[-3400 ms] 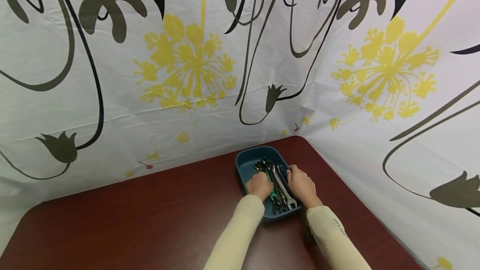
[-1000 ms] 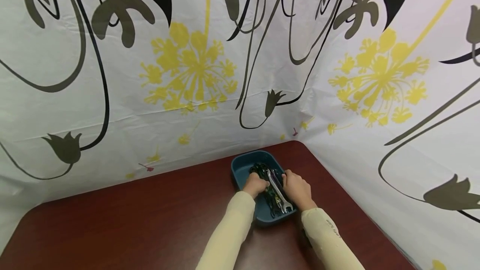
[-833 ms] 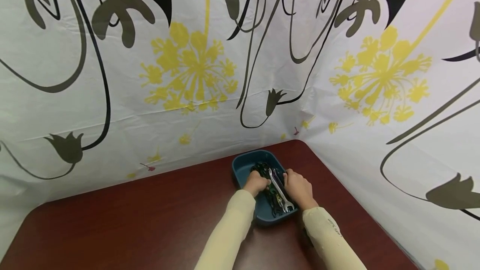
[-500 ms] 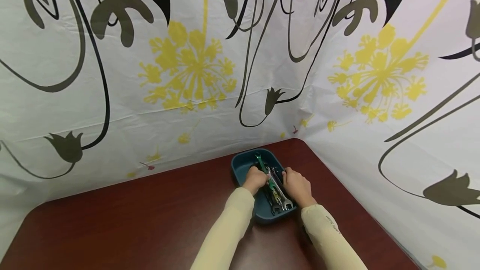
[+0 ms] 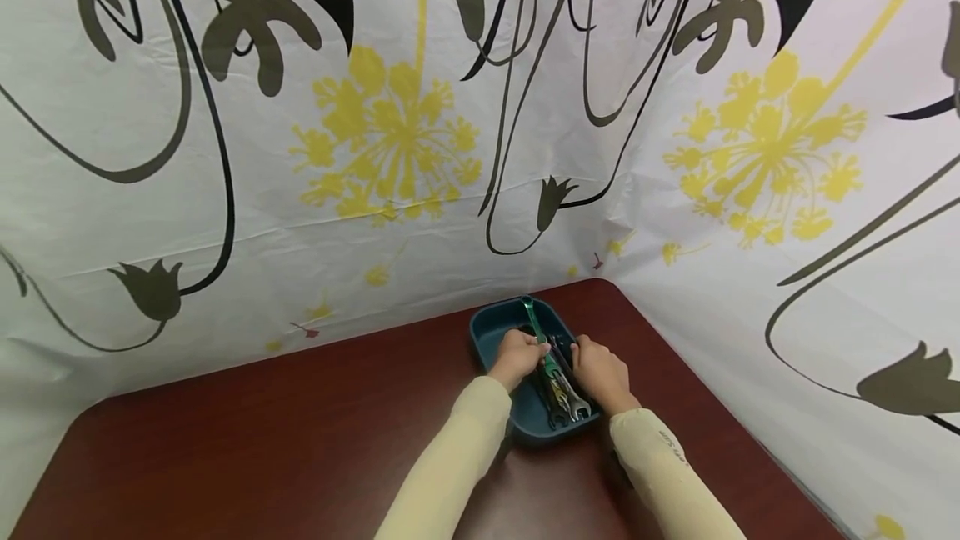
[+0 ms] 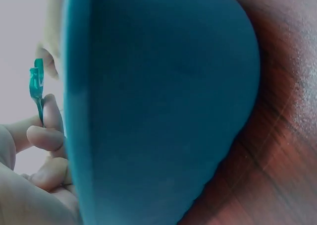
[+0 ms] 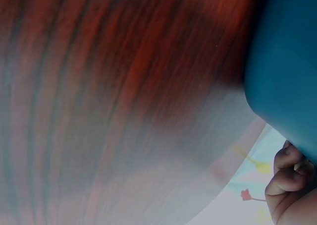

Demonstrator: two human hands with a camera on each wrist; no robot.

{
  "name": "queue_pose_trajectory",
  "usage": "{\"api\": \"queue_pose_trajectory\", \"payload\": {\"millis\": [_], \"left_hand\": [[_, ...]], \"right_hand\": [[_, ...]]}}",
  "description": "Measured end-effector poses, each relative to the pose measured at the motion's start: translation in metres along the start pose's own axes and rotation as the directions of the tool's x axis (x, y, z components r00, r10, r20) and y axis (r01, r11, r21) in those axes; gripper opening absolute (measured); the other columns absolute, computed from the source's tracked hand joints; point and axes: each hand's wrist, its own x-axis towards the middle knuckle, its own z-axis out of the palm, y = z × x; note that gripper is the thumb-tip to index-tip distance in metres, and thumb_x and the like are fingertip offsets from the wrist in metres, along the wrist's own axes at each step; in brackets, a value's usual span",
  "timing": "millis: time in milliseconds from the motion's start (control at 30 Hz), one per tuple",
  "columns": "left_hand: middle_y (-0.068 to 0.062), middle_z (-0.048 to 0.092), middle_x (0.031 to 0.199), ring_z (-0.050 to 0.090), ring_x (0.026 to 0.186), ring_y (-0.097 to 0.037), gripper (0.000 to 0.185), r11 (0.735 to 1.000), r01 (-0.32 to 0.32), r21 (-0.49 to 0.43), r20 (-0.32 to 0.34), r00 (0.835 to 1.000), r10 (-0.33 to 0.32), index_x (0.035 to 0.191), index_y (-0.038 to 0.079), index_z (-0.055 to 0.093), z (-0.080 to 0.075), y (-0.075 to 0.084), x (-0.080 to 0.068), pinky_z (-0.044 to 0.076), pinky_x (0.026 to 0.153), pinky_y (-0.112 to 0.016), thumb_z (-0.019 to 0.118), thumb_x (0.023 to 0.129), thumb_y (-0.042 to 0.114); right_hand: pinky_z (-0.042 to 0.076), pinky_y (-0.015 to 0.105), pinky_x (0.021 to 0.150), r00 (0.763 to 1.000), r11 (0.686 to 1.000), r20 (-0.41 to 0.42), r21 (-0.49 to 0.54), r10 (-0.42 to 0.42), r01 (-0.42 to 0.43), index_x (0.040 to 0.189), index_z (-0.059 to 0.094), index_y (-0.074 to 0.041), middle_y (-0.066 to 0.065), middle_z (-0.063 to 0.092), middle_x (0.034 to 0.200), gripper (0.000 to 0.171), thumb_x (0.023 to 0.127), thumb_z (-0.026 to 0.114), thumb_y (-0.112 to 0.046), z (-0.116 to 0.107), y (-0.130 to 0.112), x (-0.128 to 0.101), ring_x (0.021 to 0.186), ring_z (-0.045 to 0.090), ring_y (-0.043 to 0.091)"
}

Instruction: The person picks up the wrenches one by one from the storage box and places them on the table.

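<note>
A blue plastic tray (image 5: 489, 333) on the table holds several wrenches in a bundle. My left hand (image 5: 517, 357) pinches a green wrench (image 5: 533, 317) between thumb and fingers over the tray, its ring end pointing to the far wall. In the left wrist view the green wrench (image 6: 36, 84) rises above the tray's rim, with my left hand (image 6: 37, 185) beside the tray wall (image 6: 158, 101). Under it lie a silver wrench (image 5: 579, 409) and dark ones. My right hand (image 5: 602, 373) grips the tray's right rim; in the right wrist view its fingers (image 7: 289, 180) are curled at that edge.
The reddish-brown wooden table (image 5: 262, 440) stretches away to the left of the tray. A white curtain (image 5: 247, 298) with yellow and grey flower prints hangs behind the table and along its right side.
My left hand has taken hold of the green wrench and brought it up from among the other wrenches. The right hand stays at the tray's rim.
</note>
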Motion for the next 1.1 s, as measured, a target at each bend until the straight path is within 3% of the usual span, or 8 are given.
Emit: {"api": "queue_pose_trajectory", "payload": {"millis": [167, 300, 433, 500, 567, 667, 767, 1100], "left_hand": [[-0.018, 0.067, 0.078, 0.058, 0.064, -0.023, 0.033, 1.000, -0.020, 0.000, 0.014, 1.000, 0.020, 0.063, 0.011, 0.053, -0.007, 0.004, -0.004, 0.036, 0.050, -0.026, 0.063, 0.094, 0.018], [-0.009, 0.066, 0.082, 0.064, 0.076, -0.027, 0.015, 0.999, -0.029, -0.023, 0.005, 1.000, 0.029, 0.084, 0.005, 0.064, -0.021, 0.010, -0.008, 0.040, 0.053, -0.026, 0.064, 0.094, 0.017], [-0.014, 0.068, 0.094, 0.057, 0.066, -0.018, 0.019, 0.997, -0.016, -0.071, 0.005, 1.000, 0.016, 0.100, -0.001, 0.067, -0.035, 0.012, -0.007, 0.040, 0.056, -0.027, 0.062, 0.094, 0.016], [-0.016, 0.068, 0.096, 0.052, 0.063, -0.013, 0.020, 0.995, -0.016, -0.099, 0.001, 1.000, 0.017, 0.102, -0.002, 0.067, -0.042, 0.012, -0.007, 0.038, 0.058, -0.028, 0.062, 0.095, 0.016], [-0.016, 0.068, 0.096, 0.056, 0.067, -0.016, 0.021, 0.995, -0.022, -0.094, -0.018, 1.000, 0.021, 0.103, -0.003, 0.067, -0.049, 0.010, -0.007, 0.040, 0.060, -0.027, 0.062, 0.094, 0.016], [-0.018, 0.067, 0.098, 0.064, 0.086, -0.030, 0.021, 0.995, -0.034, -0.098, -0.044, 0.999, 0.030, 0.104, -0.004, 0.066, -0.059, 0.008, -0.007, 0.043, 0.065, -0.027, 0.062, 0.094, 0.015], [-0.019, 0.067, 0.102, 0.062, 0.103, -0.037, 0.024, 0.996, -0.027, -0.088, -0.059, 0.998, 0.022, 0.107, -0.004, 0.064, -0.067, 0.006, -0.008, 0.046, 0.072, -0.030, 0.061, 0.095, 0.016], [-0.018, 0.068, 0.102, 0.064, 0.096, -0.027, 0.028, 0.998, 0.004, -0.070, -0.085, 0.996, -0.010, 0.111, -0.005, 0.064, -0.090, -0.006, -0.005, 0.049, 0.090, -0.042, 0.062, 0.095, 0.018]], "right_hand": [[0.051, 0.044, 0.056, 1.000, 1.000, 0.006, 0.001, 0.010, -0.010, 0.116, 0.059, 0.001, 0.020, 0.068, 0.097, 0.034, 0.101, 0.046, -0.027, 0.001, 0.000, 0.000, 0.068, 0.063, 0.028], [0.051, 0.045, 0.057, 1.000, 1.000, 0.016, -0.005, 0.002, -0.002, 0.119, 0.057, 0.002, 0.021, 0.068, 0.099, 0.035, 0.101, 0.045, -0.027, 0.000, -0.001, 0.000, 0.070, 0.064, 0.030], [0.051, 0.047, 0.057, 1.000, 1.000, 0.014, -0.005, 0.000, 0.000, 0.120, 0.057, 0.001, 0.022, 0.068, 0.101, 0.035, 0.101, 0.045, -0.026, 0.000, -0.001, 0.000, 0.072, 0.064, 0.032], [0.051, 0.047, 0.058, 1.000, 1.000, 0.013, -0.005, 0.003, -0.003, 0.119, 0.057, 0.001, 0.022, 0.068, 0.101, 0.035, 0.101, 0.045, -0.026, 0.000, -0.001, 0.000, 0.072, 0.064, 0.032], [0.051, 0.047, 0.057, 1.000, 1.000, 0.015, -0.008, 0.006, -0.006, 0.119, 0.057, 0.001, 0.022, 0.068, 0.100, 0.035, 0.101, 0.045, -0.026, 0.000, -0.001, 0.000, 0.072, 0.064, 0.031], [0.051, 0.047, 0.058, 1.000, 1.000, 0.021, -0.013, 0.008, -0.008, 0.119, 0.057, 0.002, 0.022, 0.067, 0.099, 0.035, 0.102, 0.044, -0.026, 0.000, 0.000, 0.000, 0.071, 0.064, 0.031], [0.051, 0.047, 0.057, 1.000, 1.000, 0.023, -0.014, 0.008, -0.008, 0.118, 0.057, 0.002, 0.022, 0.068, 0.098, 0.034, 0.102, 0.044, -0.026, 0.000, 0.000, 0.000, 0.070, 0.063, 0.030], [0.052, 0.046, 0.057, 1.000, 1.000, 0.029, -0.020, 0.006, -0.005, 0.118, 0.056, 0.003, 0.021, 0.067, 0.097, 0.034, 0.102, 0.044, -0.025, 0.001, -0.001, 0.000, 0.068, 0.063, 0.029]]}}
